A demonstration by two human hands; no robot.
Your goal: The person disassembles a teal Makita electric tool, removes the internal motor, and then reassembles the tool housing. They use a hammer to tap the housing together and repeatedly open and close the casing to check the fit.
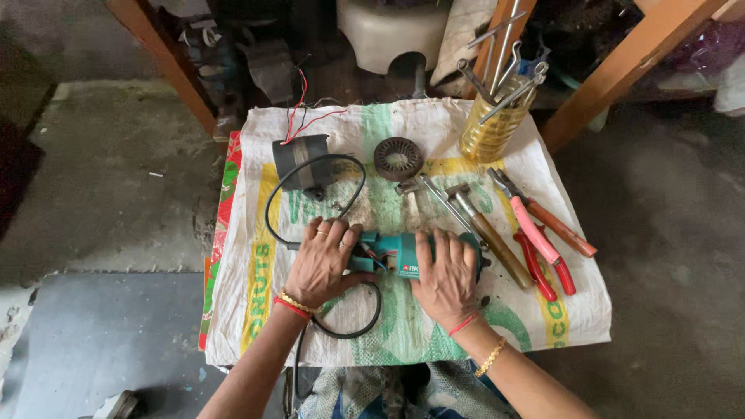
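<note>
A teal power tool lies on a white woven sack spread over a low table. My left hand grips its left end, where a black cord leaves and loops around. My right hand lies over and grips its right end. Both wrists wear red thread and gold bangles.
Behind the tool sit a black motor part with red and black wires and a round toothed metal core. At right lie a hammer, pink-handled pliers and red-handled pliers. A yellow jar holds wrenches. Wooden legs stand behind.
</note>
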